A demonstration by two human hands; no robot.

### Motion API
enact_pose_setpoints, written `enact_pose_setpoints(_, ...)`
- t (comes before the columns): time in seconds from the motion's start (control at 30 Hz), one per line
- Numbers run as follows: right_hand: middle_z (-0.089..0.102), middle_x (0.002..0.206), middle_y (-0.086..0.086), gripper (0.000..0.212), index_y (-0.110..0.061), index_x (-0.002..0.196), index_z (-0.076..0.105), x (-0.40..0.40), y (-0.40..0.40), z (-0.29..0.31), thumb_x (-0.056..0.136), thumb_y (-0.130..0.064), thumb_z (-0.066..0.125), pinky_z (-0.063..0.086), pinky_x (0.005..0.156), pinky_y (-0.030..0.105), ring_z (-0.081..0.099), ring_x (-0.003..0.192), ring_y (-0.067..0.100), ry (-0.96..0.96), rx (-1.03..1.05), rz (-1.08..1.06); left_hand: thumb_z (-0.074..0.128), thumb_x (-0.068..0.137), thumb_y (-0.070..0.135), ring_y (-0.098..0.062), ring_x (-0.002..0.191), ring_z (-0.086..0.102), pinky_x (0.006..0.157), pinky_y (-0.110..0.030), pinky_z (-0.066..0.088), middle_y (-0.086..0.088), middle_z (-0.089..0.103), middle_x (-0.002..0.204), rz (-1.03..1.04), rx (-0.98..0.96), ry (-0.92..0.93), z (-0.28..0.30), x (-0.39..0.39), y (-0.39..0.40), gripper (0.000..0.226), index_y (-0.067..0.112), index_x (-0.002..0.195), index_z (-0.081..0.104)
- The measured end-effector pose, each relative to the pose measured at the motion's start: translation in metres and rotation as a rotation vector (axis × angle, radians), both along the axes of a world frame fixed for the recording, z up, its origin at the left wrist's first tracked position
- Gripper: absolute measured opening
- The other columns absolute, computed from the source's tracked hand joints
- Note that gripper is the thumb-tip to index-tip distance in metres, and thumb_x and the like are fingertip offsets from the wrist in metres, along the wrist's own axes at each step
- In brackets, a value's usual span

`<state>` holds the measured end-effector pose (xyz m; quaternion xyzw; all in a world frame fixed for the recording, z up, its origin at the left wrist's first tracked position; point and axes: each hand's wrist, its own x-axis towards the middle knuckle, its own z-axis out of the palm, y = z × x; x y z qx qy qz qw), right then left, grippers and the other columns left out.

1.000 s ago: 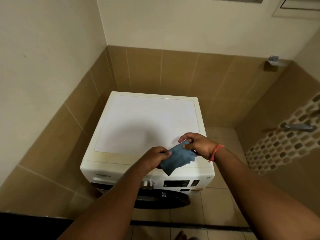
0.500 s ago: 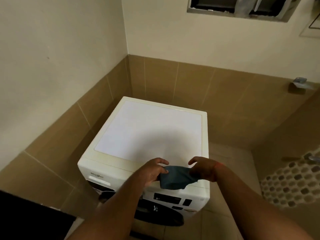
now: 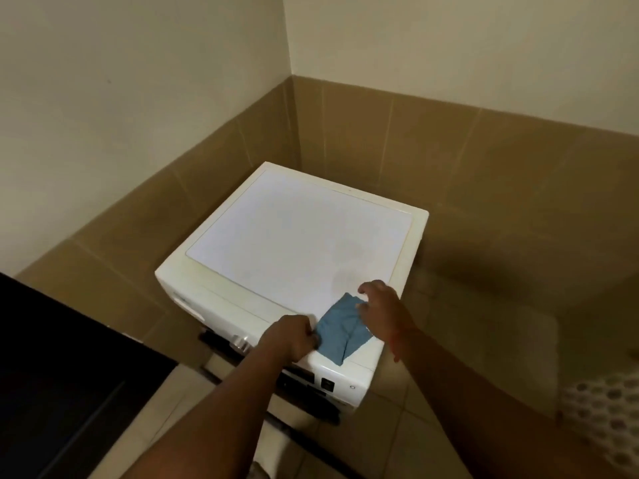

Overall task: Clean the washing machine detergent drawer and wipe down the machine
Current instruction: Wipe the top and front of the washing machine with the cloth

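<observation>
A white front-loading washing machine (image 3: pixel 294 243) stands in a tiled corner, its flat top facing me. A blue cloth (image 3: pixel 340 331) lies spread on the near right corner of that top. My left hand (image 3: pixel 290 337) has its fingers curled and pinches the cloth's left edge. My right hand (image 3: pixel 383 312) hovers at the cloth's far right corner with relaxed fingers, the thumb touching the fabric. The detergent drawer front (image 3: pixel 185 302) shows dimly at the left of the front panel, shut. A dial (image 3: pixel 240 342) and the dark display (image 3: pixel 301 376) sit below my left wrist.
Brown tiled walls close in on the machine's left and back. A black surface (image 3: pixel 52 375) fills the lower left. Beige floor tiles (image 3: pixel 466 340) run along the machine's right side, and a pebble-patterned wall (image 3: pixel 608 409) shows at the lower right.
The cloth, held up between both hands before, now lies flat on the machine's top. My right hand has loosened its hold on it. The view has swung left.
</observation>
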<state>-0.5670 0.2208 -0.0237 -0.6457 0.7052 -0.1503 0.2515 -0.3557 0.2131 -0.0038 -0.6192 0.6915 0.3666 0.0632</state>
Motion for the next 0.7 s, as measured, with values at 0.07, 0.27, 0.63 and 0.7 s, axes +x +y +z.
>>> enact_pose_setpoints(0.07, 0.044, 0.145, 0.014, 0.045, -0.007, 0.135, 0.051, 0.020, 0.011, -0.012, 0.095, -0.028, 0.054, 0.027, 0.115, 0.038, 0.038, 0.136, 0.033, 0.070, -0.052, 0.190, 0.052, 0.094, 0.040, -0.026, 0.100, 0.062, 0.084, -0.033, 0.050, -0.007, 0.067, 0.110, -0.020, -0.149, -0.122, -0.007, 0.011, 0.006, 0.031, 0.015, 0.106, 0.064)
enact_pose_setpoints(0.27, 0.019, 0.161, 0.009, 0.075, -0.018, 0.152, 0.028, 0.053, 0.021, -0.050, 0.093, -0.064, 0.018, 0.005, 0.119, 0.050, 0.010, 0.149, 0.033, 0.417, -0.062, 0.350, 0.049, 0.097, 0.030, -0.026, 0.104, 0.060, 0.080, -0.036, 0.051, -0.006, 0.058, 0.115, 0.053, -0.398, -0.101, -0.026, 0.047, 0.018, 0.028, 0.015, 0.119, 0.058)
enact_pose_setpoints(0.63, 0.024, 0.159, 0.012, 0.069, -0.015, 0.151, 0.031, 0.066, 0.013, -0.064, 0.097, -0.059, 0.025, 0.019, 0.119, 0.052, 0.015, 0.148, 0.034, 0.513, -0.101, 0.365, 0.068, 0.080, 0.015, -0.030, 0.089, 0.063, 0.080, -0.041, 0.050, -0.011, 0.064, 0.104, 0.108, -0.671, -0.095, -0.061, 0.084, 0.000, 0.033, 0.009, 0.113, 0.065)
enact_pose_setpoints(0.7, 0.024, 0.159, 0.012, 0.070, -0.015, 0.151, 0.030, 0.068, 0.010, -0.065, 0.096, -0.058, 0.027, 0.017, 0.119, 0.051, 0.017, 0.148, 0.034, 0.518, -0.095, 0.339, 0.064, 0.081, 0.020, -0.030, 0.097, 0.060, 0.090, -0.044, 0.047, -0.010, 0.063, 0.111, 0.096, -0.704, -0.087, -0.062, 0.084, -0.007, 0.038, 0.010, 0.118, 0.062)
